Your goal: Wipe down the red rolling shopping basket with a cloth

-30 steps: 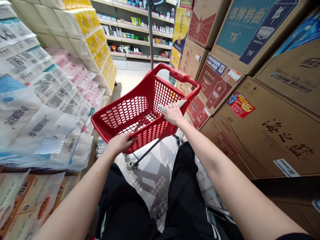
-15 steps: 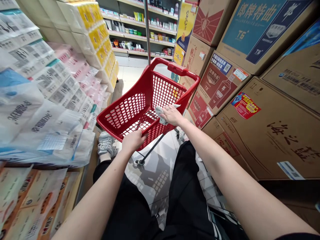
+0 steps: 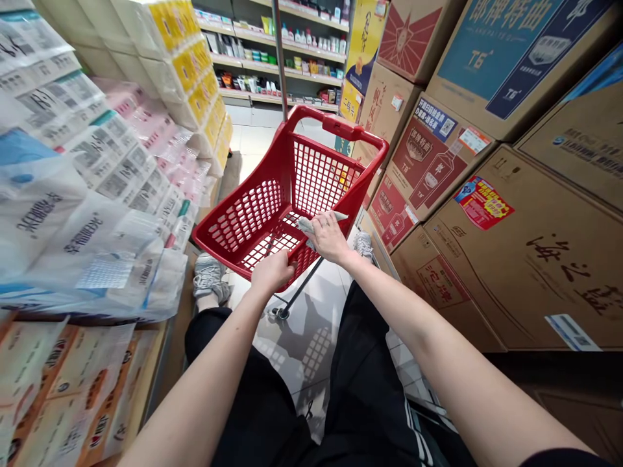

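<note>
Between my legs stands a red plastic shopping cart (image 3: 233,228), its basket wall full of holes and its handle at the far right. My left hand (image 3: 272,271) is closed round the near top rim of the basket. Farther along that same rim, my right hand (image 3: 329,237) presses a pale grey cloth (image 3: 306,226) against the side, fingers bent over it. Part of the cloth sticks out beyond the fingers on both sides. The palm side of each hand is hidden.
Cardboard cartons (image 3: 549,240) are stacked close on the right. Wrapped paper packs (image 3: 111,155) pile up on the left, with orange and white packs (image 3: 68,383) below. Behind the cart are a metal pole (image 3: 281,65) and product shelves (image 3: 263,65). Grey shoes (image 3: 209,275) flank the cart.
My right hand with the cloth has shifted slightly left and nearer along the rim, its fingers now more bent. My left hand still grips the rim, appearing a little farther right.
</note>
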A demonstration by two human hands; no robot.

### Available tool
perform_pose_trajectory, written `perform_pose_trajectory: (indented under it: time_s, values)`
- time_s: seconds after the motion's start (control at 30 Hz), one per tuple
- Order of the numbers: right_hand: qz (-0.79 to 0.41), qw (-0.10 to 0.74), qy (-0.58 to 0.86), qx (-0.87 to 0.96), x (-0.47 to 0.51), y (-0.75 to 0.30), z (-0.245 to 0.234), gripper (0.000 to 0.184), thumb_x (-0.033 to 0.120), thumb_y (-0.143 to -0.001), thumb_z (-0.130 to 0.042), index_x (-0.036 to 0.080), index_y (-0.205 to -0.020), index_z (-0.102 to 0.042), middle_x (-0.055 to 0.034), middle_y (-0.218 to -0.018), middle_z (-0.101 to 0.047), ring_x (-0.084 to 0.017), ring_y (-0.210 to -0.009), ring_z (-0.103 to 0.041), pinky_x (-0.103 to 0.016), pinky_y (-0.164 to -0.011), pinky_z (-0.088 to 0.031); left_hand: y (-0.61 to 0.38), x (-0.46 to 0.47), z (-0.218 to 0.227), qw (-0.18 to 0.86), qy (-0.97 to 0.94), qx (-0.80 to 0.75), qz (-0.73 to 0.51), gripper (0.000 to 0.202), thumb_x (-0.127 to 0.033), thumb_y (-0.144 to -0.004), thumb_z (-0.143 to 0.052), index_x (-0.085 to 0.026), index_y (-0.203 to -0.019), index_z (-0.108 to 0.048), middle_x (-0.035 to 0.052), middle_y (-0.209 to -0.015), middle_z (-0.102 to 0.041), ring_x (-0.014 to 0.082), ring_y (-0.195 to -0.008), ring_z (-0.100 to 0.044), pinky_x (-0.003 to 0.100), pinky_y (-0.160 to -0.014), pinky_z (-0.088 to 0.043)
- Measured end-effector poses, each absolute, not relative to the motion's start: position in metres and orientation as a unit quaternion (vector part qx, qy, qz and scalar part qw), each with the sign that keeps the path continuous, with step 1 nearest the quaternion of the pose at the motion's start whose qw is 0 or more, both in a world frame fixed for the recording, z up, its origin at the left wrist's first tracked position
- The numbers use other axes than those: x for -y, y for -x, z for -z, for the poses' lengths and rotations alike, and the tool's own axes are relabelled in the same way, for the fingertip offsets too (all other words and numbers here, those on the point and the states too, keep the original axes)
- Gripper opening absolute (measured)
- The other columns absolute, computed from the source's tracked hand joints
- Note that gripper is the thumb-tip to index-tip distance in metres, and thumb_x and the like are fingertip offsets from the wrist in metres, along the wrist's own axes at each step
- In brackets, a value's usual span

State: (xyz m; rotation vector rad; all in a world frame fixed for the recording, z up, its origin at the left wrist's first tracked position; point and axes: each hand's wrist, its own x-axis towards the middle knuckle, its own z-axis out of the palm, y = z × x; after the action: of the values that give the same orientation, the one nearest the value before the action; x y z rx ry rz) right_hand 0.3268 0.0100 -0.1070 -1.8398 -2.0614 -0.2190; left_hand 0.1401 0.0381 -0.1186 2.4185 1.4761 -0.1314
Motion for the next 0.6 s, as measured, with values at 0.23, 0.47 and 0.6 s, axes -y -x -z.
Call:
perform_pose_trajectory:
  time_s: [0.23, 0.47, 0.6]
  values:
    - [0.064, 0.227, 0.756, 0.611, -0.044, -0.361, 0.101, 0.043, 0.035, -0.099, -0.031, 0.01, -0.128, -0.05, -0.0207, -0.142, -0.04, -0.027, -0.142, -0.022, -0.052, -0.114, -0.025, -0.154, -0.028, 0.111, 0.168, -0.849, -0.499, 0.047, 0.037, -0.045, -0.083, -0.042, -0.022, -0.107, -0.057, 0.0115, -0.1, -0.07, 0.0273, -0.092, -0.066, 0.033, -0.072, -0.047]
    - [0.039, 0.292, 0.799, 0.525, -0.047, -0.364, 0.107, 0.042, 0.027, -0.098, -0.026, 0.009, -0.131, -0.044, -0.0257, -0.152, -0.023, -0.031, -0.127, -0.047, -0.046, -0.096, -0.045, -0.172, -0.021, 0.114, 0.173, -0.84, -0.514, 0.033, 0.036, -0.041, -0.084, -0.041, -0.021, -0.109, -0.057, 0.0128, -0.1, -0.069, 0.0273, -0.091, -0.066, 0.034, -0.072, -0.047]
    - [0.046, 0.359, 0.792, 0.491, -0.038, -0.374, 0.105, 0.048, 0.031, -0.099, -0.019, 0.01, -0.137, -0.04, -0.0241, -0.143, -0.038, -0.029, -0.123, -0.05, -0.045, -0.094, -0.045, -0.175, -0.024, 0.116, 0.178, -0.835, -0.519, 0.035, 0.035, -0.039, -0.084, -0.042, -0.022, -0.111, -0.057, 0.0123, -0.102, -0.069, 0.0267, -0.093, -0.065, 0.034, -0.074, -0.048]
